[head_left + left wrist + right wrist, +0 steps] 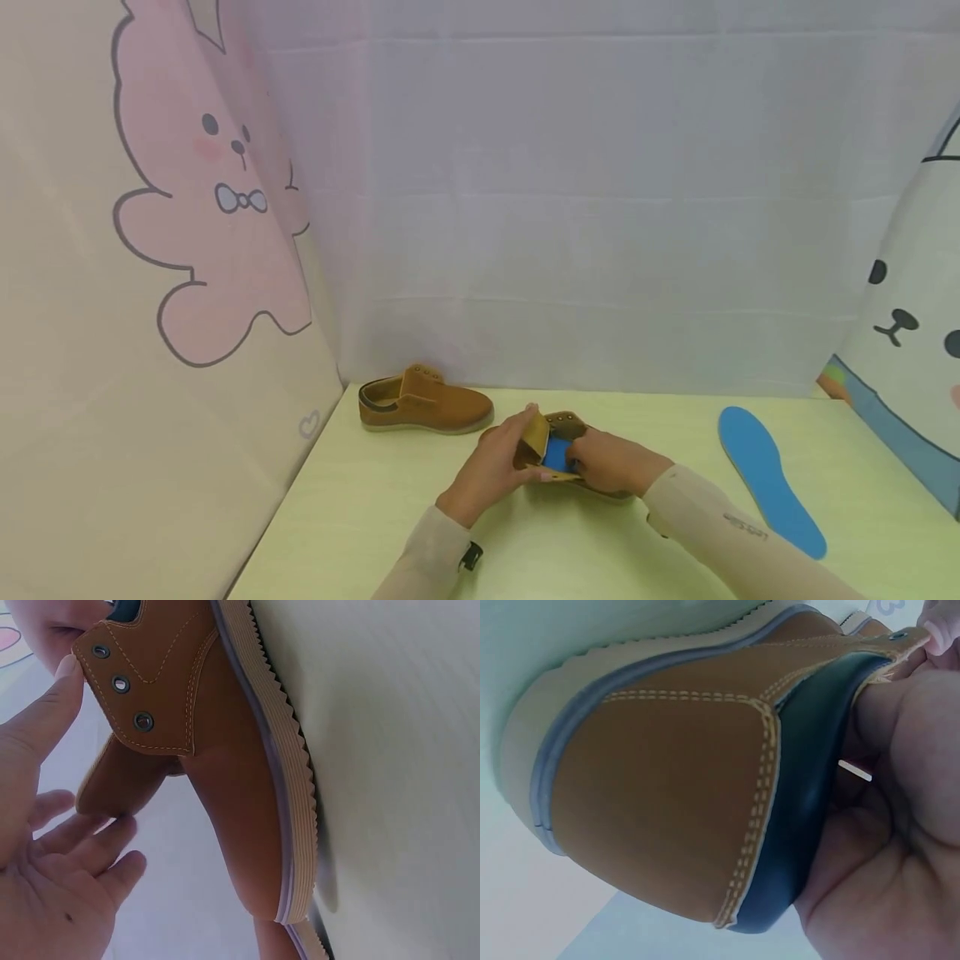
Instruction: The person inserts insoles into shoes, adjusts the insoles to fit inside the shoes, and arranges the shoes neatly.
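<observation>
Basically, the shoe sits mid-counter, toe left, long axis roughly left-right, probably light, soft-uppered, stiff-soled, best held at the heel; left grip loosely spread across tongue and flap, right grip inside beside the insole, closure hidden.

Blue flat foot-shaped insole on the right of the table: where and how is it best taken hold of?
Probably best by the middle of the blue flat foot-shaped insole, coming down from above and pinching its two long edges. It lies flat on the pale yellow table, so its top faces up, and its middle is narrower than the broad far end.
</observation>
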`<state>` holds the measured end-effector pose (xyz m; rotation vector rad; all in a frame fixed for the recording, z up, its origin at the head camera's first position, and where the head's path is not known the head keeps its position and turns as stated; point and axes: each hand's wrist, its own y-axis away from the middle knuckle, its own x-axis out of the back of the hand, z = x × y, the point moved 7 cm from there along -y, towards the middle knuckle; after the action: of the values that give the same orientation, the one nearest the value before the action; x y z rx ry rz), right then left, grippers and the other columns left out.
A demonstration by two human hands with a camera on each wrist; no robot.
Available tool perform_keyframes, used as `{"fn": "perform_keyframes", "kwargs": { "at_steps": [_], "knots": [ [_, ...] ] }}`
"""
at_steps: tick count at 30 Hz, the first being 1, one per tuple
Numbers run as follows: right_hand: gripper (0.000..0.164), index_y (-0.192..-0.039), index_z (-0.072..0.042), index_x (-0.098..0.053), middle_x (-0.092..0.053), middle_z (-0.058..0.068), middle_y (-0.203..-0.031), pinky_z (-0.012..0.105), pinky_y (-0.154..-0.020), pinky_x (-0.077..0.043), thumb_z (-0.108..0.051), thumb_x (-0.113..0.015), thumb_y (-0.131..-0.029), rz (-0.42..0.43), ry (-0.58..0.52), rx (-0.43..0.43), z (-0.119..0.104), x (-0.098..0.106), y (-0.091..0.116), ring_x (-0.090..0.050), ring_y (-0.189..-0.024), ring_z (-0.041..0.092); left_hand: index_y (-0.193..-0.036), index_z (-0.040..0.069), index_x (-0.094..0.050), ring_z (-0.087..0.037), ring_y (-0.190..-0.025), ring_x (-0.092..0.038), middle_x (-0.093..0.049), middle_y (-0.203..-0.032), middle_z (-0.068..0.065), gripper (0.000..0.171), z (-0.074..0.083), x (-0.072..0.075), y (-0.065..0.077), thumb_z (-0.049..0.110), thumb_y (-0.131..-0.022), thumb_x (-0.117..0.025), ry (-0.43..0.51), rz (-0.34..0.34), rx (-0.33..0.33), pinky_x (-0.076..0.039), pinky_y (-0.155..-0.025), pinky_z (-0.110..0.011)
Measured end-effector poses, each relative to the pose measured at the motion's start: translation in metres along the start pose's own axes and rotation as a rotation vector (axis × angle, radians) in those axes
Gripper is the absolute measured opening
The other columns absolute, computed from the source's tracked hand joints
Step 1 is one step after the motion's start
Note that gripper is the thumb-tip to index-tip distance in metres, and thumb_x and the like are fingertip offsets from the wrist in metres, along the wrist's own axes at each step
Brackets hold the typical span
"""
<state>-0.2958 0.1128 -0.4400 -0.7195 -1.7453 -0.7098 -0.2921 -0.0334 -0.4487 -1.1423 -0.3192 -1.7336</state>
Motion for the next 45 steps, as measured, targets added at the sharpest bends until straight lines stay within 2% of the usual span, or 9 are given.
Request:
{"fn": "perform_keyframes", "kwargs": {
  "at_steps": [6,13,15,21,26,28,34,40,45],
  "knots": [
    [0.016,-0.1,-0.005,-0.079,-0.075,0.004,-0.09,0.032,-0.071,-0.057,0.0,-0.065,-0.095,0.0,-0.033,0.032,-0.005,0.001,0.002,-0.068,-0.077,0.014,-0.164,0.024,-0.021,-0.026,-0.143,-0.042,-0.037,-0.161,0.0,0.1,0.003,-0.001,0.004,0.043,-0.084,-0.079,0.022,-0.025,-0.011,-0.042,-0.111,-0.045],
    [0.016,-0.105,-0.004,-0.078,-0.075,0.007,-0.097,0.037,-0.076,-0.059,0.001,-0.066,-0.095,0.012,-0.046,0.037,-0.004,0.004,0.004,-0.072,-0.085,0.022,-0.162,0.016,-0.028,-0.019,-0.138,-0.048,-0.042,-0.158,0.001,0.09,0.016,0.003,0.004,0.025,-0.089,-0.079,0.054,0.03,-0.164,-0.045,-0.108,-0.035],
    [0.016,-0.104,-0.002,-0.078,-0.074,0.005,-0.092,0.033,-0.072,-0.058,0.002,-0.064,-0.095,0.031,-0.068,0.047,-0.002,0.006,0.005,-0.069,-0.077,0.017,-0.161,0.014,-0.031,-0.018,-0.136,-0.05,-0.044,-0.157,0.001,0.085,0.019,0.004,0.004,0.023,-0.09,-0.077,0.056,0.04,-0.189,-0.046,-0.106,-0.032],
    [0.018,-0.103,0.002,-0.076,-0.073,0.008,-0.09,0.032,-0.068,-0.055,0.005,-0.06,-0.096,0.167,-0.146,0.052,0.006,0.021,0.008,-0.064,-0.071,0.011,-0.158,0.013,-0.036,-0.014,-0.124,-0.06,-0.06,-0.141,-0.002,0.078,0.017,0.002,0.003,0.026,-0.092,-0.075,0.055,0.059,-0.145,-0.05,-0.1,-0.029],
    [0.027,-0.085,-0.001,-0.073,-0.061,0.0,-0.065,0.029,-0.056,-0.045,-0.011,-0.056,-0.104,0.221,-0.294,-0.056,0.013,0.032,0.004,-0.05,-0.055,0.01,-0.149,0.011,-0.05,-0.011,-0.114,-0.064,-0.067,-0.128,0.002,0.067,0.01,0.001,0.003,0.034,-0.092,-0.076,0.041,0.038,-0.058,-0.053,-0.095,-0.029],
    [0.036,-0.081,-0.002,-0.071,-0.059,0.0,-0.062,0.029,-0.055,-0.046,-0.019,-0.054,-0.107,0.226,-0.38,-0.124,0.017,0.034,0.001,-0.053,-0.054,0.012,-0.144,0.013,-0.057,-0.009,-0.112,-0.065,-0.068,-0.127,0.005,0.062,0.008,0.0,0.004,0.037,-0.091,-0.078,0.015,0.02,-0.053,-0.053,-0.094,-0.029],
    [0.044,-0.1,0.005,-0.076,-0.072,0.011,-0.08,0.04,-0.069,-0.061,-0.032,-0.053,-0.107,0.238,-0.604,-0.307,0.025,0.033,-0.009,-0.073,-0.074,0.027,-0.141,0.013,-0.061,-0.012,-0.115,-0.065,-0.067,-0.131,0.002,0.057,0.008,-0.006,0.005,0.036,-0.091,-0.076,-0.119,-0.014,-0.129,-0.054,-0.093,-0.027],
    [0.036,-0.085,-0.003,-0.079,-0.072,0.01,-0.074,0.036,-0.062,-0.059,-0.028,-0.06,-0.104,0.24,-0.513,-0.371,0.024,0.029,-0.012,-0.071,-0.067,0.028,-0.124,0.015,-0.073,-0.009,-0.106,-0.068,-0.072,-0.118,0.005,0.036,0.016,-0.005,0.004,0.03,-0.092,-0.075,-0.188,0.07,-0.222,-0.055,-0.088,-0.024],
    [0.034,-0.075,-0.009,-0.076,-0.071,0.008,-0.07,0.035,-0.059,-0.058,-0.02,-0.06,-0.103,0.278,-0.474,-0.35,0.021,0.032,-0.011,-0.069,-0.059,0.024,-0.102,0.016,-0.081,-0.005,-0.087,-0.07,-0.076,-0.099,0.008,0.017,0.012,0.0,0.001,0.028,-0.089,-0.078,-0.172,0.1,-0.116,-0.055,-0.072,-0.02]
  ]
}}
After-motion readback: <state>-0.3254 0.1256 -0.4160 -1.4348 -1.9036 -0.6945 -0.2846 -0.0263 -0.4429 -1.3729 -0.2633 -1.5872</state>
